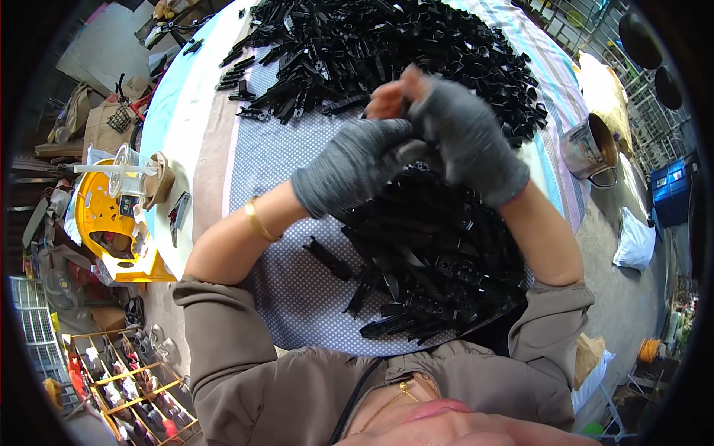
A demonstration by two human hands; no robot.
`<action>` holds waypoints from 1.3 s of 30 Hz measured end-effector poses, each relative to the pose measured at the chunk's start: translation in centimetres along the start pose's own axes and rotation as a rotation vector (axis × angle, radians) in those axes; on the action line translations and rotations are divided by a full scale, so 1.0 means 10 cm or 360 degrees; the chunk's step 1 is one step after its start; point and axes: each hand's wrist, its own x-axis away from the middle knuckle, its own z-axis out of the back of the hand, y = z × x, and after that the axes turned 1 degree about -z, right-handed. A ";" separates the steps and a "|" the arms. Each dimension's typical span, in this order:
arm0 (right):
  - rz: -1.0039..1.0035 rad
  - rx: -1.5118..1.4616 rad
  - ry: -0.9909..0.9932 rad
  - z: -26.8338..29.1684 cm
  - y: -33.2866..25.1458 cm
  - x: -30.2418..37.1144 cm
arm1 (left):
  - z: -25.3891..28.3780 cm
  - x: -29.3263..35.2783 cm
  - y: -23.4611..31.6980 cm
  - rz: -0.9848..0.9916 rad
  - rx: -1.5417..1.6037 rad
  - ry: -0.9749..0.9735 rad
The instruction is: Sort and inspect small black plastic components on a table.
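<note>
My left hand (353, 165) and my right hand (468, 137) meet above the table, both in grey gloves that leave the fingertips bare. The left fingers are closed, and what they hold is hidden by the glove. My right hand is blurred, its fingers curled toward the left one; a dark bit shows between the hands, too unclear to name. Below them, close to my body, lies a pile of black plastic parts (439, 275). One long black part (327, 258) sits at that pile's left edge. A larger heap of similar black parts (387, 44) spreads over the far side.
A patterned cloth (290, 290) covers the table. At the left stand a yellow plastic stool (100, 212), a clear cup (126, 171) and a small tool (178, 215). A metal mug (587, 149) is at the right edge. A shoe rack (126, 383) stands lower left.
</note>
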 end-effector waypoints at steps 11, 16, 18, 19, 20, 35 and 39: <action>0.0079 -0.0251 -0.0080 0.12 -0.02 -0.04 | 0.00 0.09 0.29 0.0041 -0.0414 -0.0262; 0.0142 0.1137 0.0190 0.57 0.27 -0.23 | 0.35 0.03 0.01 -0.0097 -0.0314 -0.0095; 0.0359 0.1447 0.0164 0.46 0.34 -0.22 | 0.46 -0.06 -0.29 0.0186 -0.0382 0.0138; 0.0421 0.1668 0.0088 0.40 0.35 -0.23 | 0.49 -0.08 -0.48 0.0298 -0.0476 0.0241; 0.0421 0.1664 0.0094 0.35 0.38 -0.24 | 0.49 -0.10 -0.57 0.0323 -0.0824 0.0215; 0.0449 0.1092 -0.0003 0.32 0.15 -0.12 | 0.42 -0.10 -0.38 0.0001 0.0448 0.0321; -0.0138 0.0176 0.0019 0.23 0.13 -0.10 | 0.35 -0.08 -0.23 0.0217 0.1230 0.0200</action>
